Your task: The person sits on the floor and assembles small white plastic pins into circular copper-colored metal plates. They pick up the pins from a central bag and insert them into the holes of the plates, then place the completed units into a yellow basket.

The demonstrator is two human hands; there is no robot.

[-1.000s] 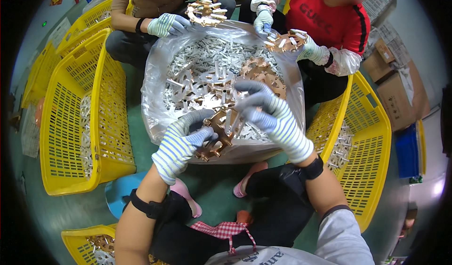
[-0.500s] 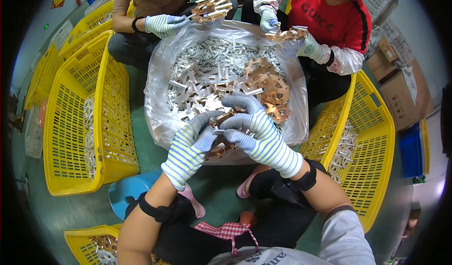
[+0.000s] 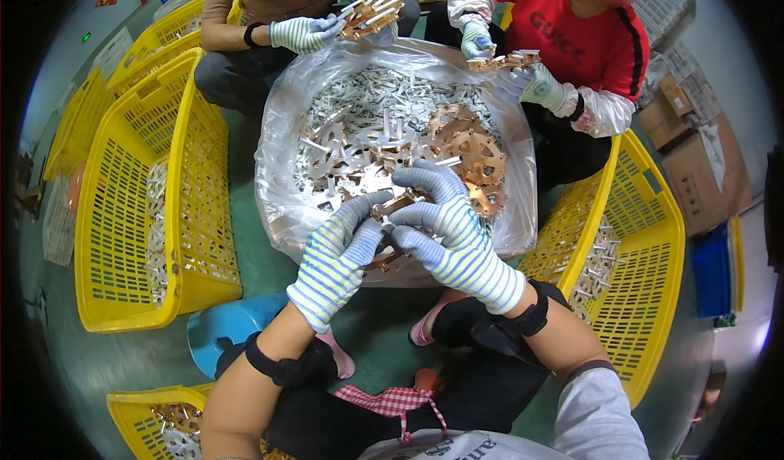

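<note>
The left hand (image 3: 339, 260) wears a knitted work glove, white with thin blue and yellow-green stripes running across the fingers and palm, ending in a ribbed cuff at the wrist. The right hand (image 3: 453, 235) wears a matching striped glove, its cuff white. Both forearms are bare between glove and elbow. A black band (image 3: 282, 366) wraps the left arm near the elbow, and a similar black band (image 3: 523, 317) sits on the right forearm just behind the glove cuff. A grey sleeve (image 3: 596, 415) covers the right upper arm. Lower down are dark trousers, a red-and-white checked cloth (image 3: 400, 399), and pink slippers (image 3: 425, 329).
</note>
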